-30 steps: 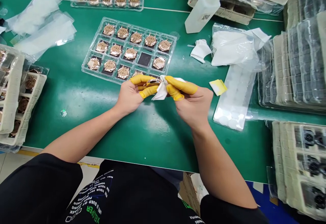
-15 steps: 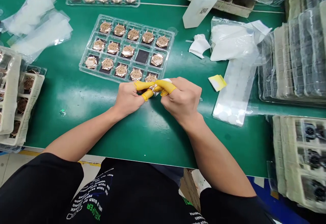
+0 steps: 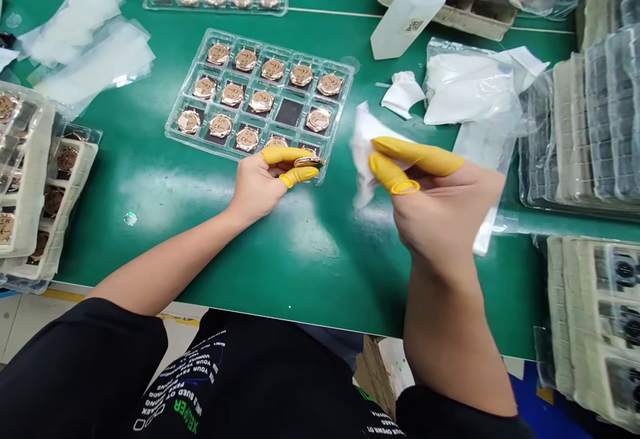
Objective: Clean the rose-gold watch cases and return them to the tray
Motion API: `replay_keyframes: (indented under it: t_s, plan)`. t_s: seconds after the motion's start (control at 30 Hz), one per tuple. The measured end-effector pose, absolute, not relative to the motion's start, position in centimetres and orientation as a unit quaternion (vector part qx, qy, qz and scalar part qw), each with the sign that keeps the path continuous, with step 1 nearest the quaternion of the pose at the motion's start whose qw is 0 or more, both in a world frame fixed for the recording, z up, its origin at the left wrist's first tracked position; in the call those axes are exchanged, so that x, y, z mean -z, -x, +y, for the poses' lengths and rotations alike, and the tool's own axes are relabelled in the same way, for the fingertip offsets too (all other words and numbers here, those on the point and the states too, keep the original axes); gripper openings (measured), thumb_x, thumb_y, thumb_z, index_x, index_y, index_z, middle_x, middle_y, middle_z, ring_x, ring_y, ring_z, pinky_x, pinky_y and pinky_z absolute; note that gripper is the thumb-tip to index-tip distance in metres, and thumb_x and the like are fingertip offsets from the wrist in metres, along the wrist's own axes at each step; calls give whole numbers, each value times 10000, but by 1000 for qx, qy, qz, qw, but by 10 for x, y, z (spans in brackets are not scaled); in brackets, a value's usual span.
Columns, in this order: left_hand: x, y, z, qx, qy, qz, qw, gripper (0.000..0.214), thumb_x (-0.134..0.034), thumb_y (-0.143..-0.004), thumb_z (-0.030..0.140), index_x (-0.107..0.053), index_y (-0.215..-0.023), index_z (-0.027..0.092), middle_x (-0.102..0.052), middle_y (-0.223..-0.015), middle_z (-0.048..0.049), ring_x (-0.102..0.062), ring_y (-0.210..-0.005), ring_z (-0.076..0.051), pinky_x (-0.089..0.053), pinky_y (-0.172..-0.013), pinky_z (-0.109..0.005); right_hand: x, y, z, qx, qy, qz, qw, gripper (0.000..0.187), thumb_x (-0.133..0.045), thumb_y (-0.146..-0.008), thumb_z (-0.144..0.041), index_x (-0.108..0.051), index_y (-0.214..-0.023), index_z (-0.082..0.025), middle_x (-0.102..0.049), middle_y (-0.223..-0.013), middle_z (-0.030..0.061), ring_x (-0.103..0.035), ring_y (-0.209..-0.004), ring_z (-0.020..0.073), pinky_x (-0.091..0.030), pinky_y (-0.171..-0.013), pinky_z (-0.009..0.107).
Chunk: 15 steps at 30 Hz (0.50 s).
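Observation:
Between yellow-covered thumb and fingertip, my left hand pinches a rose-gold watch case, seen edge-on. It is held over the near right corner of a clear plastic tray. That tray carries rows of similar cases with their engraved backs up; one pocket in the middle row shows only its dark bottom. Off to the right, my right hand, also in yellow finger cots, grips a white cloth that hangs from its fingertips, apart from the watch case.
A second tray of cases lies at the back. A white bottle, a crumpled white cloth and a plastic bag of white cloths lie right of the tray. Stacked trays stand on the left and right.
My right hand has moved right, away from my left hand, taking the white cloth with it. My left hand keeps the watch case in nearly the same spot. The view has shifted slightly.

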<state>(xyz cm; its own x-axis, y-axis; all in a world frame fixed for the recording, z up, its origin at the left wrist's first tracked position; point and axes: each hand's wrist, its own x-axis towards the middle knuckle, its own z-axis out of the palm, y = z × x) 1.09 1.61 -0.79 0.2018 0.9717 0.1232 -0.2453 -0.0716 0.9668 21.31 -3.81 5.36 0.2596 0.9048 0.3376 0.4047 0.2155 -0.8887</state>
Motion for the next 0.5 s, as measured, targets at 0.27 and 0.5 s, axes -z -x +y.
replay_keyframes:
  t_s: [0.27, 0.5]
  plan:
    - [10, -13, -1, -487, -529, 368, 589, 387, -924, -725, 431, -821, -1002, 182, -836, -989, -42, -814, -895, -203, -674, -823, -293, -21, -189, -31, -139, 489, -700, 502, 171, -747, -910, -236, -852, -1030, -299, -829, -947, 20, -779, -817, 203, -604, -722, 333]
    - [7, -13, -3, -470, -558, 379, 569, 257, -860, -805, 329, -824, -1008, 177, -829, -946, -43, -810, -877, -200, -660, -818, -292, -14, -188, -24, -12, 479, -735, 480, 215, -674, -902, -218, -847, -1006, -293, -780, -764, 17, -646, -613, 161, -506, -588, 323]
